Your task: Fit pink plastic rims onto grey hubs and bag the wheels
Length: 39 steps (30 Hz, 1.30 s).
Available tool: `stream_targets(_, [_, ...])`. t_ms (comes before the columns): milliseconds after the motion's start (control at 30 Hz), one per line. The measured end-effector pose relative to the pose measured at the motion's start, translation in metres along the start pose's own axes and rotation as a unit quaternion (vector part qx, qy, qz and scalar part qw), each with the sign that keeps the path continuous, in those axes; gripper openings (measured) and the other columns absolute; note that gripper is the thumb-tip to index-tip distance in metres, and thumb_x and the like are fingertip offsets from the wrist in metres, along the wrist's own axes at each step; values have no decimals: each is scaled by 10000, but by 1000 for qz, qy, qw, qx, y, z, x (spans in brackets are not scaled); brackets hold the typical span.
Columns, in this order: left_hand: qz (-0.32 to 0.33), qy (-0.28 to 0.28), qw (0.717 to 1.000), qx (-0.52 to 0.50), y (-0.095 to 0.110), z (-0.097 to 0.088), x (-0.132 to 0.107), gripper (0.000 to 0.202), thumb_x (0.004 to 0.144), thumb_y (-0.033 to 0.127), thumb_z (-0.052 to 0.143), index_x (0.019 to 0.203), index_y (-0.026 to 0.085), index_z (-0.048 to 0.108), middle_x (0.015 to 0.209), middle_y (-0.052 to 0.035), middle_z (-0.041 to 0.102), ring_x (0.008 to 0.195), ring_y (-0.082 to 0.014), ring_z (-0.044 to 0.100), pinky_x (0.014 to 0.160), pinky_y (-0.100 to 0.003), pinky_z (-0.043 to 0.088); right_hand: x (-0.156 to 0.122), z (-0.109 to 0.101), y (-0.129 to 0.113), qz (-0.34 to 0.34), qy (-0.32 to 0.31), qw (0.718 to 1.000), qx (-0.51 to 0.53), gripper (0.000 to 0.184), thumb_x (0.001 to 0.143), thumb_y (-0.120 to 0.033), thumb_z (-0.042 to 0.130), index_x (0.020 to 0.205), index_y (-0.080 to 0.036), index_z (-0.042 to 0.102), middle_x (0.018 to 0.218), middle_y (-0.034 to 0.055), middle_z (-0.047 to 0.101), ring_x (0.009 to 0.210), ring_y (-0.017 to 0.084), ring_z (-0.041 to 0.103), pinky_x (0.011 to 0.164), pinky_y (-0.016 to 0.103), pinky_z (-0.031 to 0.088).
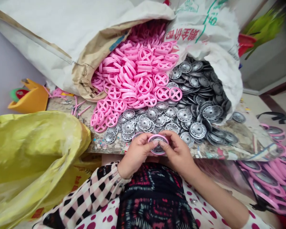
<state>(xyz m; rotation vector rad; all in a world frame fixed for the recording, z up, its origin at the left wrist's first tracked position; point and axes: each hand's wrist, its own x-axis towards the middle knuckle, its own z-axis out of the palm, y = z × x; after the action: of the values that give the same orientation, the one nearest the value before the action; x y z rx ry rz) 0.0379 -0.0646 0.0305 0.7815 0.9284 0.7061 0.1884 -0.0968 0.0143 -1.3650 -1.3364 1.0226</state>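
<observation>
In front of my lap, at the table's near edge, my left hand (pixel 137 151) and my right hand (pixel 178 154) both grip a pink toy wheel (pixel 158 137) with a grey hubcap set in its face. Both thumbs press on the hubcap and the fingers curl behind the rim. Another pink-edged disc (pixel 136 135) shows partly behind my left hand; I cannot tell whether it is held. Just beyond my hands lie loose silver-grey hubcaps (pixel 145 123). Behind them is a heap of pink spoked wheels (pixel 135 73).
The pink wheels spill from a paper-lined white sack (pixel 85 73), and dark hubcaps from a second white sack (pixel 231 70). A yellow bag (pixel 83 133) gapes at left, near an orange container (pixel 35 98). A clear bag at right holds pink wheels with hubcaps (pixel 264 178).
</observation>
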Motion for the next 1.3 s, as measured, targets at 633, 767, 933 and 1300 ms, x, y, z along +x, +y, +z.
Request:
stream_targets(633, [142, 124, 754, 629, -13, -54, -1, 471, 869, 404, 552, 1300, 215, 531, 993, -61, 491, 841, -190, 578, 806, -363, 498, -24, 2, 34, -34, 19, 924, -381, 445, 895, -430, 525, 1241, -150, 548, 996, 123, 547, 906, 261, 570, 789, 398, 493])
stream_targets(767, [196, 95, 769, 600, -19, -57, -4, 407, 859, 345, 578, 1243, 211, 566, 1117, -89, 436, 959, -188, 561, 880, -354, 497, -28, 4, 33, -6, 15, 911, -413, 444, 894, -447, 518, 1235, -163, 533, 995, 119, 561, 909, 278, 579, 779, 413, 495])
stream_targets(933, [220, 60, 752, 618, -28, -60, -7, 418, 866, 327, 568, 1269, 218, 540, 1245, -118, 391, 1122, -234, 512, 962, -390, 469, -29, 9, 36, 25, 5, 917, -397, 446, 901, -445, 499, 1251, -170, 485, 994, 108, 579, 930, 280, 583, 808, 424, 484])
stream_targets(1300, [290, 5, 600, 745, -35, -62, -2, 479, 826, 293, 614, 1274, 172, 497, 1285, -192, 412, 1127, -324, 509, 908, -458, 497, -30, 13, 42, -19, 2, 910, -415, 572, 872, -542, 518, 1283, -154, 425, 1060, 141, 555, 999, 300, 560, 831, 435, 482])
